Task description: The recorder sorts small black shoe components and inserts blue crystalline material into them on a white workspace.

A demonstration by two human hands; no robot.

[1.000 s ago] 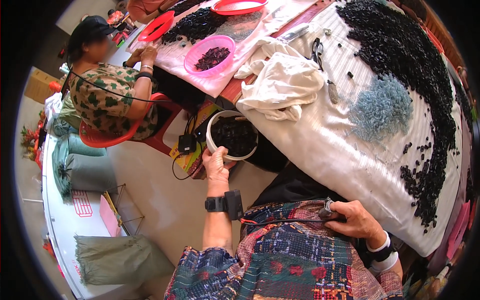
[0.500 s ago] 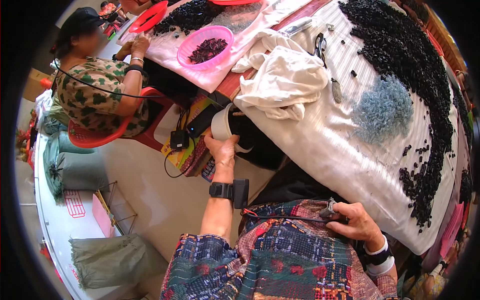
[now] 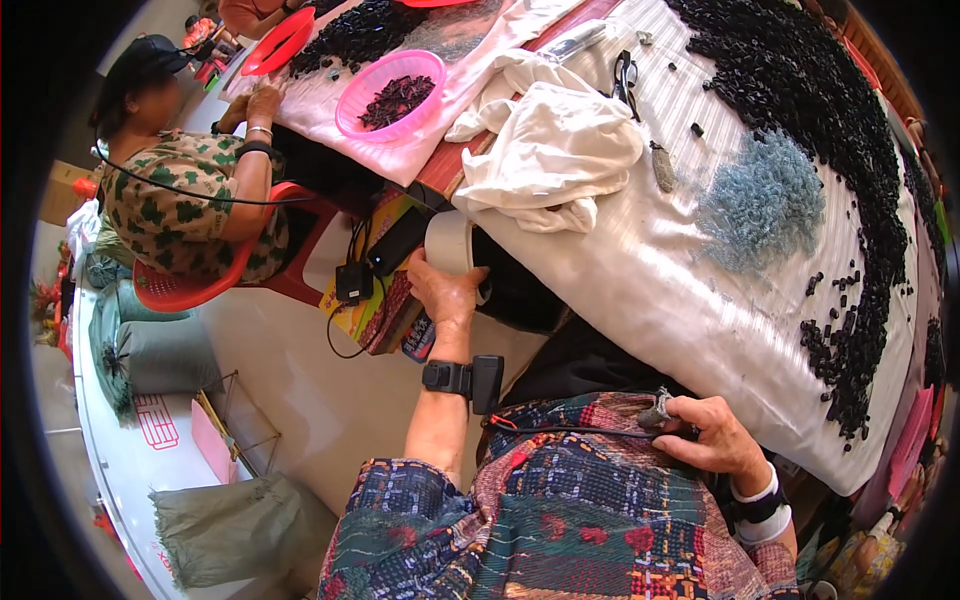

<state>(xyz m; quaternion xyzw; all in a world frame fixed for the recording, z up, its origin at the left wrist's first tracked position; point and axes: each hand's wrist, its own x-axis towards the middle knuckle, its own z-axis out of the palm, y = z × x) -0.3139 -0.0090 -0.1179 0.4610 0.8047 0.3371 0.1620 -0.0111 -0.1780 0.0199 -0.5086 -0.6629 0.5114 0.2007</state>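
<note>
My left hand (image 3: 443, 293) is closed on the wall of a wide, cream-white, round hollow thing (image 3: 447, 240), held beside the table corner. Its far side is hidden, so I cannot tell whether it is a tub or a roll. Over my lap, my right hand (image 3: 712, 435) is curled, with a small grey cloth piece (image 3: 655, 408) at its fingertips. Whether the piece is pinched or worn on a finger is unclear. A thin black cable (image 3: 560, 431) runs across my patterned clothes toward this hand.
On the white-covered table (image 3: 610, 290) lie a crumpled white cloth (image 3: 555, 150), glasses (image 3: 625, 80), a blue-grey fibrous heap (image 3: 765, 205) and many small black pieces (image 3: 860, 200). At the left, a person (image 3: 190, 180) sits near a pink basket (image 3: 390, 95). Boxes (image 3: 385, 300) stand below the table corner.
The view has shifted slightly. My left hand has turned the cream-white round thing, so its outer wall shows more and its opening less. My right hand stays over my lap.
</note>
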